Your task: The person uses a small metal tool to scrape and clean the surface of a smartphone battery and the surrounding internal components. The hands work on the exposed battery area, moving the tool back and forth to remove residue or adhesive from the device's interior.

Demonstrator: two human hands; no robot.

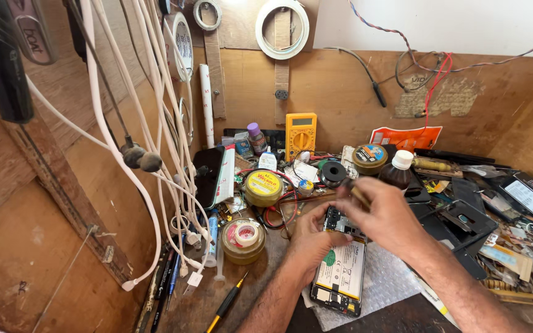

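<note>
The right hand (pixel 385 217) pinches a thin tool (pixel 358 196) between its fingertips, too blurred to identify, just above the top end of an opened phone (pixel 341 269). The left hand (pixel 308 242) is cupped against the phone's left edge near its top, thumb and fingers closed on the frame. The phone lies back-up with its cover off, showing a white battery and circuit boards, on a sheet of bubble wrap (pixel 382 285) near the front edge of the workbench (pixel 260 271).

Just behind the right hand stands a dark brown bottle (pixel 396 170) with a white cap, its contents hidden by the dark wall. To the left of the hands sit two round tins: a yellow-lidded tin (pixel 263 187), closed, and an open clear tub (pixel 243 240) holding a roll of tape. A third round tin (pixel 369 158) with a blue label stands farther back, closed, and a small purple-capped bottle (pixel 256 139) beside a yellow multimeter (pixel 300 135) leans at the back wall.

The workbench is worn wood, crowded with wires, small parts and a yellow-handled screwdriver (pixel 226 304) at the front. White cables (pixel 155 123) hang down the left side, and rolls of tape (pixel 282 28) hang on the plywood back wall.
</note>
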